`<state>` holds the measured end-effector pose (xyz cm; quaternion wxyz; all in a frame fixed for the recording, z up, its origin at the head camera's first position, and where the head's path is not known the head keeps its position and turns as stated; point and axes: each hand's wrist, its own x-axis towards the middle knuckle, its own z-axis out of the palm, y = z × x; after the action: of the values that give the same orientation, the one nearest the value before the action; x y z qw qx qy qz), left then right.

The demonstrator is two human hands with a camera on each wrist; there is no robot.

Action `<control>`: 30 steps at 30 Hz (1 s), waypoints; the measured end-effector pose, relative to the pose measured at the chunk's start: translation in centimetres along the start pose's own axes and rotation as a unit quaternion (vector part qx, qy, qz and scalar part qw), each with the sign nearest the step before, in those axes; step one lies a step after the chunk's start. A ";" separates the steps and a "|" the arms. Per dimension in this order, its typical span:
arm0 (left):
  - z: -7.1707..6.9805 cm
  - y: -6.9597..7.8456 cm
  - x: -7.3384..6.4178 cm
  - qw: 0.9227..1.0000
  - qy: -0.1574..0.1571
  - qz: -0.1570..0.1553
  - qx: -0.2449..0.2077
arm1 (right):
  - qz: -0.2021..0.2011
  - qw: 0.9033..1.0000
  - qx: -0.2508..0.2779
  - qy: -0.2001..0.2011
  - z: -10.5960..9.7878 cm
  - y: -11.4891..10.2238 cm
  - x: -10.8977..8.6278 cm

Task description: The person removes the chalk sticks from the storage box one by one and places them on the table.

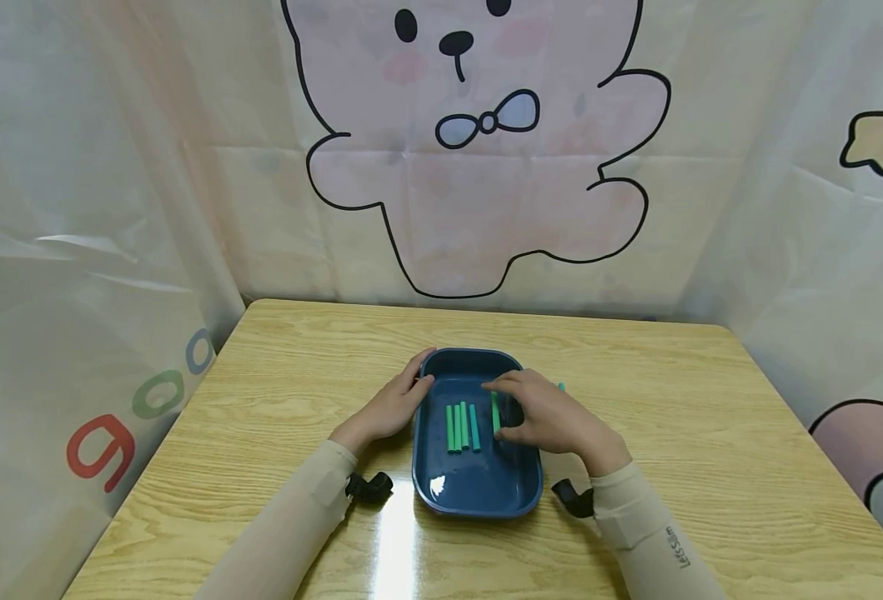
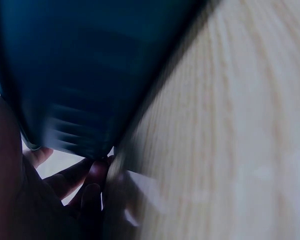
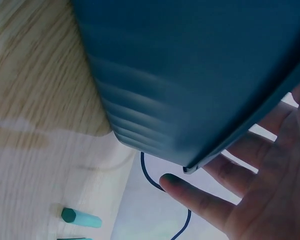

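On the wooden table (image 1: pixel 313 350), a blue tray (image 1: pixel 479 492) gripped at its side

Near the middle of the table, as I see it through the head camera, the tray stands with its long sides running away from me. On its floor three green sticks (image 1: pixel 458 428) lie side by side, close together, with a teal stick (image 1: pixel 474 427) just to their right. A fifth stick (image 1: pixel 495 414), also green, is farther right inside the tray, roughly parallel to the row and set apart from it.

I see the left hand (image 1: pixel 387 408) gripping the tray's left wall, thumb at the rim and fingers along the outside. The right hand (image 1: pixel 549 408) reaches over the right rim; its thumb and forefinger are apart, near opposite ends of the fifth stick, and I cannot tell whether they pinch it. My right wrist camera shows the other fingers (image 3: pixel 202 202) spread outside the tray.

That same camera gives me a loose stick (image 3: pixel 82 218), teal, lying on the table outside the tray, with a sliver of another stick (image 3: pixel 75 239) at the bottom edge. My left wrist view is dark and blurred.

Beige sleeves (image 1: pixel 287 525) cover both forearms. Behind the table hangs a pale curtain (image 1: pixel 261 242) printed with a bear (image 1: pixel 479 200) in a bow tie (image 1: pixel 489 122).
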<state>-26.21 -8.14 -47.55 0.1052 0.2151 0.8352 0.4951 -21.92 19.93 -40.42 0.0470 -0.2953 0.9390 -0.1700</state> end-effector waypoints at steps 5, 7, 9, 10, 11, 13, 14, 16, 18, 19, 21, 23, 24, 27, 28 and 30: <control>-0.1 0.0 -0.1 1.000 -0.001 -0.001 -0.001 | 0.001 1.000 0.000 0.001 -0.3 0.1 0.0; -0.1 0.0 -0.1 1.000 -0.001 -0.001 -0.001 | 0.001 1.000 0.000 0.003 -0.5 0.1 -0.1; -0.1 0.0 -0.1 1.000 -0.001 0.000 -0.001 | 0.002 1.000 0.002 0.004 -0.7 0.2 -0.2; -0.1 0.0 -0.1 1.000 0.000 0.000 -0.001 | 0.004 1.000 0.004 0.005 -0.8 0.3 -0.2; -0.1 0.0 -0.1 1.000 0.000 0.000 -0.001 | 0.006 1.000 0.005 0.005 -0.9 0.3 -0.3; -0.1 0.0 0.0 1.000 -0.001 0.002 -0.001 | 0.010 1.000 0.008 0.006 -1.0 0.3 -0.3; -0.1 0.0 0.0 1.000 -0.001 0.002 -0.001 | 0.012 1.000 0.010 0.006 -1.1 0.4 -0.4; -0.1 0.1 0.0 1.000 -0.002 0.004 -0.002 | 0.014 1.000 0.012 0.007 -1.2 0.4 -0.4; -0.1 0.1 0.0 1.000 -0.002 0.005 -0.001 | 0.015 1.000 0.013 0.008 -1.3 0.4 -0.4; -0.1 0.1 0.0 1.000 -0.002 0.005 -0.002 | 0.016 1.000 0.013 0.009 -1.3 0.4 -0.5; -0.1 0.1 0.0 1.000 -0.002 0.004 0.000 | 0.020 1.000 0.014 0.009 -1.4 0.5 -0.5; 0.0 0.1 0.0 1.000 -0.002 0.004 0.000 | 0.022 1.000 0.015 0.011 -1.5 0.5 -0.6; 0.0 0.1 0.0 1.000 -0.002 0.003 0.001 | 0.021 1.000 0.014 0.013 -1.6 0.5 -0.7; 0.0 0.0 0.0 1.000 0.000 0.004 0.002 | 0.025 0.999 0.019 0.018 -1.8 0.5 -0.9; 0.0 0.0 0.0 1.000 0.001 0.004 0.002 | 0.025 0.999 0.020 0.019 -1.9 0.5 -0.9; 0.0 0.0 0.0 1.000 0.001 0.004 0.002 | 0.027 0.999 0.022 0.022 -2.0 0.5 -1.0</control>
<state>-26.18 -8.10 -47.52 0.1020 0.2183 0.8355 0.4939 -21.79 21.50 -38.71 0.0374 -0.2653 0.9434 -0.1957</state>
